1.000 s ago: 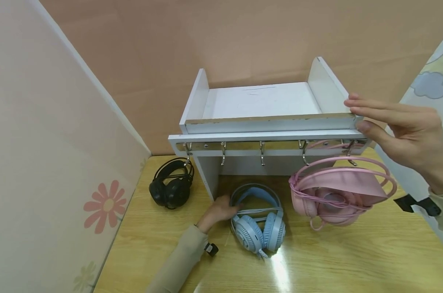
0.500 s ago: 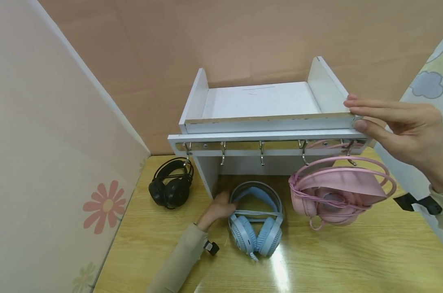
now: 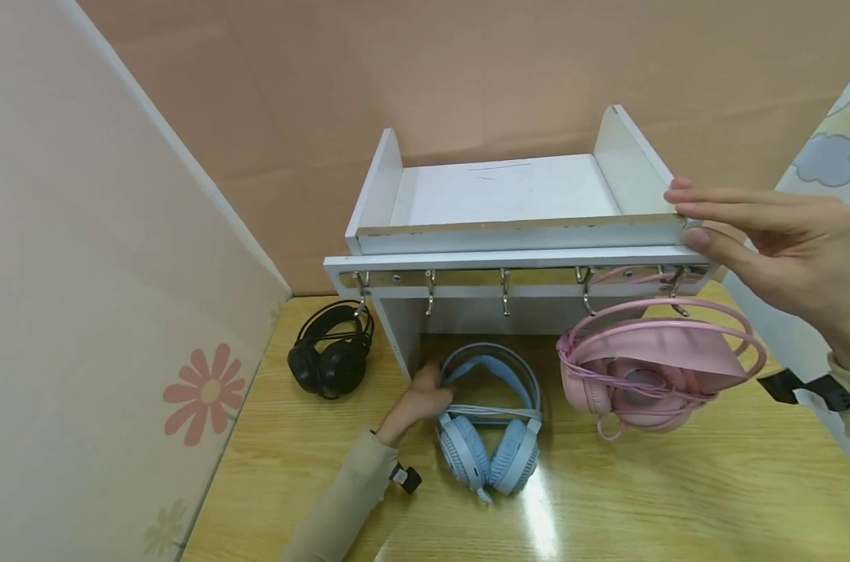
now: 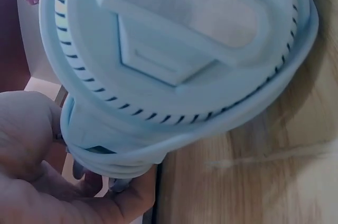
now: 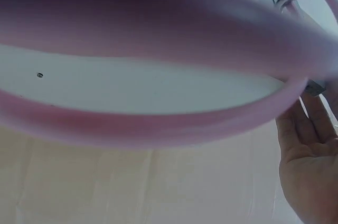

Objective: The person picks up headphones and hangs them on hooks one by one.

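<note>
Light blue headphones [image 3: 514, 460] stand at the front of the white hook shelf [image 3: 509, 234], ear cups low and the band leaning back. My left hand [image 3: 425, 398] grips the left side of their headband; the left wrist view shows fingers curled round the band below a large ear cup [image 4: 174, 65]. My right hand [image 3: 797, 250] rests on the shelf's right front corner with straight fingers along the side panel and the thumb at the front edge. Pink headphones [image 3: 649, 390] hang from the rightmost hook, and their pink band [image 5: 158, 129] crosses the right wrist view.
Black headphones [image 3: 331, 359] lie on the wooden table [image 3: 256, 484] left of the shelf. Several metal hooks [image 3: 505, 293] project from the shelf's front rail. A flowered wall panel [image 3: 115, 312] flanks the left, a brown backdrop [image 3: 467, 70] the rear, and another panel the right.
The light blue headphones have turned slightly in my left hand, with their ear cups swinging to the left and the band rising a little. My right hand stays at the shelf corner.
</note>
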A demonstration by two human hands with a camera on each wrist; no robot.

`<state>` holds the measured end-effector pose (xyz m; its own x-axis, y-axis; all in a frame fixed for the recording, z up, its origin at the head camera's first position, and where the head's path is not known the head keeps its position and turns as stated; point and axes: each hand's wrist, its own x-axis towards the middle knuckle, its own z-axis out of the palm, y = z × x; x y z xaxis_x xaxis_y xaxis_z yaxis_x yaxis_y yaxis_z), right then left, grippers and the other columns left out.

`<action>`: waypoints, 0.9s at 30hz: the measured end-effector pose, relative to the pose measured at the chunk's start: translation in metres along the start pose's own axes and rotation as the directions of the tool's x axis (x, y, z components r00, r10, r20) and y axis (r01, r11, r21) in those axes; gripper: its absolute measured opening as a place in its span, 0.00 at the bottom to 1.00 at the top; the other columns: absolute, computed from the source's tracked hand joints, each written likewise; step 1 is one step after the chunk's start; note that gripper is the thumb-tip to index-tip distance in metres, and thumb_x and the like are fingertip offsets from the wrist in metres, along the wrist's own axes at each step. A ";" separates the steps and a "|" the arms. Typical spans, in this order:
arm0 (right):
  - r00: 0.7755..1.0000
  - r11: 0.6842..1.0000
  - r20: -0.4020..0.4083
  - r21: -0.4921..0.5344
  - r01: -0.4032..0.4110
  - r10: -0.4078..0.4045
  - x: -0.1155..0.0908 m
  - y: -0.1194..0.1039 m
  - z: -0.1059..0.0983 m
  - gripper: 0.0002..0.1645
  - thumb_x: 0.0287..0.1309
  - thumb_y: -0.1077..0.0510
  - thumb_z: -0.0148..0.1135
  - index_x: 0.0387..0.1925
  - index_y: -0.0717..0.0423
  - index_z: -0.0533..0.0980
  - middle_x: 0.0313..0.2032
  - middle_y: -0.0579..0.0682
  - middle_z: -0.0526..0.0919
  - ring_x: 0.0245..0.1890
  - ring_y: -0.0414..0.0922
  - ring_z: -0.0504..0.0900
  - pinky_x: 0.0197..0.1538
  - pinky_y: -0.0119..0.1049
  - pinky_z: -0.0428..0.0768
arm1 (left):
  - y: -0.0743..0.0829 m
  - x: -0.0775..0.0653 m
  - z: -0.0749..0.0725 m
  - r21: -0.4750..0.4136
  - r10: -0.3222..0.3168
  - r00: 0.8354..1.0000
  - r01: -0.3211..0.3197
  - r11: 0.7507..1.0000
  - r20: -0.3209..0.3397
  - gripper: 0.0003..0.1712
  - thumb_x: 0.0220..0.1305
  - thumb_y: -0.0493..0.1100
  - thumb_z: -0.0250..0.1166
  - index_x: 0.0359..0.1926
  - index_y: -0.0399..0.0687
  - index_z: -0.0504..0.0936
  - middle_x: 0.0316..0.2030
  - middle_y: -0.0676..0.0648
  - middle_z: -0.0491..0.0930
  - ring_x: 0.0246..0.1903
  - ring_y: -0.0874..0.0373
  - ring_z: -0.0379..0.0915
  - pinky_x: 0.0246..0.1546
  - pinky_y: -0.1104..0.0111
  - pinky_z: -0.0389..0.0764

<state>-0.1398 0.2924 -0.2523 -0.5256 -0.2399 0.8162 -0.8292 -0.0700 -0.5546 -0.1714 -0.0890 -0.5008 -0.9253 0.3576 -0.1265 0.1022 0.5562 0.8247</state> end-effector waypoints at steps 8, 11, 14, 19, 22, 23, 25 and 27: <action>1.000 0.999 0.006 -0.048 -0.027 0.027 -0.002 -0.002 -0.004 0.19 0.62 0.75 0.71 0.46 0.92 0.76 0.55 0.63 0.89 0.65 0.47 0.85 0.67 0.28 0.78 | 0.011 -0.005 -0.001 -0.099 0.009 0.999 -0.012 0.995 -0.034 0.36 0.70 0.42 0.68 0.70 0.30 0.64 0.58 0.29 0.77 0.60 0.36 0.75 0.65 0.42 0.76; 0.999 0.998 0.001 -0.050 -0.033 0.033 -0.002 -0.003 -0.004 0.19 0.62 0.75 0.71 0.46 0.92 0.76 0.55 0.62 0.89 0.65 0.47 0.85 0.67 0.28 0.78 | 0.015 -0.009 -0.003 -0.146 -0.018 1.000 0.015 0.989 -0.022 0.35 0.70 0.45 0.70 0.69 0.32 0.69 0.55 0.36 0.78 0.57 0.41 0.76 0.62 0.45 0.78; 0.999 0.998 -0.003 -0.049 -0.036 0.036 -0.003 -0.003 -0.003 0.19 0.62 0.75 0.71 0.46 0.92 0.77 0.55 0.62 0.89 0.65 0.47 0.85 0.68 0.28 0.77 | 0.018 -0.012 -0.003 -0.213 -0.034 0.999 0.032 0.976 -0.003 0.22 0.69 0.46 0.72 0.55 0.36 0.77 0.41 0.46 0.78 0.43 0.52 0.77 0.48 0.55 0.82; 0.999 0.999 -0.003 -0.024 -0.032 0.032 -0.002 -0.003 -0.003 0.19 0.61 0.75 0.71 0.46 0.93 0.76 0.55 0.63 0.89 0.64 0.47 0.86 0.68 0.29 0.78 | 0.022 -0.016 -0.005 -0.334 -0.020 1.000 0.025 0.942 0.019 0.12 0.67 0.44 0.73 0.39 0.44 0.79 0.26 0.54 0.70 0.28 0.59 0.68 0.32 0.67 0.74; 1.000 1.000 -0.012 -0.005 -0.029 0.029 -0.003 -0.002 -0.003 0.19 0.61 0.76 0.71 0.46 0.93 0.76 0.54 0.64 0.89 0.64 0.48 0.86 0.67 0.29 0.78 | 0.023 -0.018 -0.006 -0.357 -0.004 1.000 0.012 0.934 0.025 0.12 0.66 0.44 0.74 0.39 0.44 0.80 0.25 0.55 0.71 0.28 0.60 0.67 0.33 0.68 0.73; 0.999 1.000 -0.015 -0.007 -0.029 0.029 -0.003 -0.002 -0.003 0.19 0.61 0.76 0.70 0.46 0.93 0.76 0.54 0.63 0.89 0.64 0.48 0.86 0.67 0.29 0.78 | 0.024 -0.019 -0.006 -0.365 -0.002 1.000 0.011 0.931 0.024 0.12 0.66 0.44 0.74 0.40 0.43 0.80 0.25 0.55 0.71 0.28 0.60 0.67 0.33 0.68 0.73; 0.999 0.999 -0.020 -0.013 -0.033 0.033 -0.003 -0.002 -0.003 0.18 0.61 0.76 0.70 0.46 0.93 0.76 0.54 0.63 0.89 0.64 0.48 0.86 0.67 0.28 0.78 | 0.025 -0.020 -0.006 -0.382 -0.005 1.000 0.011 0.924 0.018 0.12 0.66 0.43 0.74 0.41 0.43 0.81 0.25 0.54 0.71 0.27 0.60 0.67 0.32 0.68 0.73; 0.999 0.999 -0.018 -0.025 -0.035 0.035 -0.004 -0.002 -0.003 0.18 0.61 0.76 0.70 0.46 0.93 0.76 0.54 0.63 0.89 0.64 0.47 0.86 0.67 0.28 0.78 | 0.027 -0.022 -0.006 -0.390 -0.006 1.000 0.006 0.921 0.003 0.12 0.65 0.43 0.75 0.40 0.43 0.81 0.24 0.55 0.70 0.26 0.61 0.66 0.32 0.69 0.73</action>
<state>-0.1368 0.2962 -0.2537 -0.5574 -0.2243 0.7994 -0.8148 -0.0371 -0.5785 -0.1506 -0.0863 -0.4731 -0.9248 0.3567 -0.1327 -0.0540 0.2220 0.9735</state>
